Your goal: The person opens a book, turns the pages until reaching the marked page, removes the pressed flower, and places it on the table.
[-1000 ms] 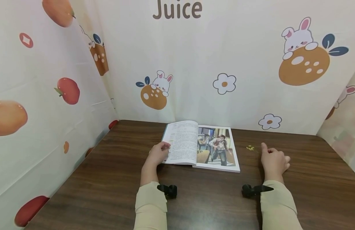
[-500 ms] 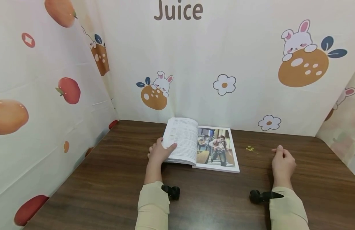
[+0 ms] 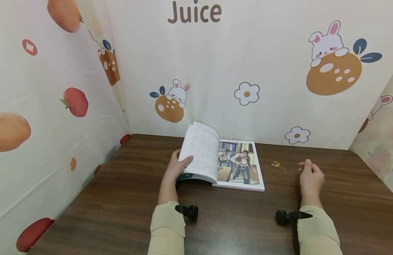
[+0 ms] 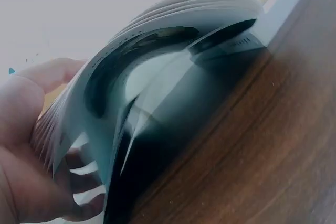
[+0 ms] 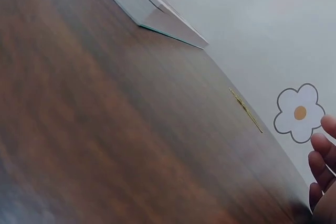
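An open book (image 3: 239, 164) lies on the table, text on its left pages and a colour picture of a running figure on the right one. My left hand (image 3: 175, 166) grips the left pages at their outer edge, thumb on top and fingers beneath. In the left wrist view, the held pages (image 4: 68, 114) arch up off the dark green cover below. My right hand (image 3: 311, 180) rests on the table to the right, loosely curled with nothing in it. Between it and the book lies a small gold openwork piece with a thin stem (image 3: 276, 164), flat in the right wrist view.
The dark wood table (image 3: 234, 226) ends at a white curtain (image 3: 212, 63) printed with fruit, rabbits and flowers. A second printed curtain (image 3: 50, 134) runs along the left side. Black wrist cameras (image 3: 192, 212) sit on both sleeves.
My left hand has taken hold of the left pages and lifted them, so their far edge stands higher and the cover shows. My right hand has moved right, away from the gold piece.
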The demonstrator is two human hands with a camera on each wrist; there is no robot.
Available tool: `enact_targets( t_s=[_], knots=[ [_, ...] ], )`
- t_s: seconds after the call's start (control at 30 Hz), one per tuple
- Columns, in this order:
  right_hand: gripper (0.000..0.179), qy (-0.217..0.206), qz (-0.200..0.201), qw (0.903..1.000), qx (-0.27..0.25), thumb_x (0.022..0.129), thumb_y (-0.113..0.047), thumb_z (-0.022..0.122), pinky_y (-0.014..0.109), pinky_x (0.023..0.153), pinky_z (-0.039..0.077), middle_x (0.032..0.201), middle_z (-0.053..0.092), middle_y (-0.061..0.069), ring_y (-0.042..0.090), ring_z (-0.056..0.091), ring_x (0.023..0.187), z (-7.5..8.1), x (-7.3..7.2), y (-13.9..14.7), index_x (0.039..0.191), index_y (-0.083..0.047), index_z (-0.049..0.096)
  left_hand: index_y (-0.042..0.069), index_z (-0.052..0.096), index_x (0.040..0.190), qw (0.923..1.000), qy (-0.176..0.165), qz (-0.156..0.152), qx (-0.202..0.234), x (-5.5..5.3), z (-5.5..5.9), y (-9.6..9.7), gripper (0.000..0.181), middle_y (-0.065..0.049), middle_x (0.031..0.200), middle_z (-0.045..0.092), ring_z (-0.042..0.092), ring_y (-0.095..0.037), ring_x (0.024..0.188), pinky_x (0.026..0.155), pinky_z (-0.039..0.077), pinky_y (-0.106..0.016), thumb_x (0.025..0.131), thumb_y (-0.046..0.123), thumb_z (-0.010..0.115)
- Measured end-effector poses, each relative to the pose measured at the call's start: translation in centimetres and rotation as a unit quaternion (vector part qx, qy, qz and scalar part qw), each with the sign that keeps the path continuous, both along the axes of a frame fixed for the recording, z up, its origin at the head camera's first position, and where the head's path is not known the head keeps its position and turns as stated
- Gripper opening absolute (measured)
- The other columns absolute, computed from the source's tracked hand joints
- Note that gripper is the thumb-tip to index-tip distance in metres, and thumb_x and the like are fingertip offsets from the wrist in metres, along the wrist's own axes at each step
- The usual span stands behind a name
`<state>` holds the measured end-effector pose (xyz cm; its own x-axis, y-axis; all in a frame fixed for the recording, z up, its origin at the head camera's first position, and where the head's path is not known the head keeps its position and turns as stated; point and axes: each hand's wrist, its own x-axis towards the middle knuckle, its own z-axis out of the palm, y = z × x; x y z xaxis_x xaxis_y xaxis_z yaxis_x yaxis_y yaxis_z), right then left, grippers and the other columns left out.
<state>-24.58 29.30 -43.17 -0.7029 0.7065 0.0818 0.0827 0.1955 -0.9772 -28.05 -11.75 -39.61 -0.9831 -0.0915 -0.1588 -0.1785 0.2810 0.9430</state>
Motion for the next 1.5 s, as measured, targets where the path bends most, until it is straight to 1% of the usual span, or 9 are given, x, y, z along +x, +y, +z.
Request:
enact_targets(
  t_s=[0.2,0.33,0.5,0.63,0.83,1.1,1.23,1.33,1.5],
  knots=[
    [0.031,0.031,0.017,0.9994,-0.001,0.096,-0.037,0.046,0.017,0.062,0.034,0.057,0.052,-0.023,-0.003,0.047,0.063,0.1,-0.2,-0.4,0.077,-0.020,0.063,0.013,0.019,0.146,0.9995,-0.011,-0.005,0.030,0.0,0.4,0.3,0.080,-0.016,0.146,0.024,0.034,-0.031,0.121,0.100,0.025,-0.047,0.084,0.036,0.065],
    [0.020,0.045,0.127,0.9908,-0.002,0.095,-0.031,0.051,0.017,0.052,0.043,0.065,0.060,-0.019,-0.002,0.057,0.059,0.2,-0.3,-1.0,0.088,-0.016,0.061,0.013,0.022,0.145,0.9996,-0.002,0.005,0.029,0.1,0.3,0.2,0.077,-0.016,0.144,0.027,0.036,-0.031,0.119,0.098,0.028,-0.046,0.085,0.031,0.066],
    [0.043,-0.013,0.327,0.9448,-0.003,0.095,-0.035,0.049,0.029,0.057,0.052,0.088,0.068,-0.010,0.007,0.065,0.071,0.2,-0.5,-1.9,0.117,0.002,0.046,0.012,0.029,0.142,0.9995,-0.003,0.032,-0.009,0.1,0.0,0.0,0.073,-0.018,0.142,0.028,0.040,-0.032,0.112,0.091,0.035,-0.042,0.083,0.025,0.069],
    [0.053,-0.054,0.403,0.9132,-0.029,0.096,-0.034,0.050,0.036,0.066,0.054,0.111,0.065,0.012,0.012,0.066,0.084,0.0,-0.7,-2.4,0.127,0.007,0.035,0.010,0.030,0.141,0.9993,-0.002,0.032,-0.019,0.0,-0.1,0.1,0.071,-0.019,0.138,0.034,0.045,-0.031,0.106,0.087,0.037,-0.040,0.082,0.021,0.069],
    [0.055,-0.077,0.438,0.8941,-0.054,0.095,-0.034,0.051,0.039,0.073,0.052,0.123,0.055,0.022,0.016,0.064,0.094,-0.2,-0.8,-2.2,0.130,0.005,0.034,0.011,0.027,0.142,0.9994,-0.021,-0.009,0.027,-0.3,-0.4,0.7,0.072,-0.016,0.126,0.044,0.049,-0.026,0.101,0.086,0.036,-0.036,0.085,0.032,0.065],
    [0.058,-0.075,0.441,0.8918,-0.067,0.094,-0.036,0.053,0.039,0.073,0.052,0.121,0.058,0.017,0.016,0.064,0.096,-0.3,-0.8,-2.0,0.130,0.006,0.034,0.015,0.016,0.145,0.9946,0.010,-0.067,0.080,0.0,0.6,3.0,0.079,-0.016,0.133,0.037,0.039,-0.030,0.117,0.099,0.026,-0.045,0.084,0.034,0.062],
    [0.058,-0.073,0.442,0.8916,-0.065,0.094,-0.035,0.053,0.039,0.073,0.052,0.122,0.057,0.018,0.015,0.064,0.095,-0.2,-0.9,-2.3,0.130,0.006,0.034,0.022,0.018,0.145,0.9944,0.082,-0.064,-0.017,0.7,2.9,5.0,0.082,-0.013,0.140,0.027,0.035,-0.030,0.119,0.096,0.032,-0.046,0.078,0.022,0.066],
    [0.058,-0.076,0.442,0.8917,-0.064,0.094,-0.035,0.052,0.039,0.074,0.052,0.121,0.058,0.017,0.015,0.064,0.095,-0.1,-1.1,-2.5,0.131,0.006,0.034,0.025,0.025,0.144,0.9739,0.156,-0.028,-0.162,1.5,5.1,7.2,0.082,-0.012,0.141,0.026,0.047,-0.029,0.104,0.077,0.045,-0.041,0.075,0.013,0.068],
    [0.057,-0.077,0.439,0.8931,-0.064,0.094,-0.036,0.052,0.038,0.073,0.053,0.117,0.061,0.013,0.014,0.064,0.093,0.1,-1.1,-2.6,0.130,0.006,0.035,0.029,0.023,0.145,0.9076,0.232,-0.030,-0.349,2.5,8.0,11.7,0.087,-0.012,0.143,0.029,0.050,-0.015,0.052,0.039,0.039,-0.024,0.075,-0.002,0.065]
  ],
)
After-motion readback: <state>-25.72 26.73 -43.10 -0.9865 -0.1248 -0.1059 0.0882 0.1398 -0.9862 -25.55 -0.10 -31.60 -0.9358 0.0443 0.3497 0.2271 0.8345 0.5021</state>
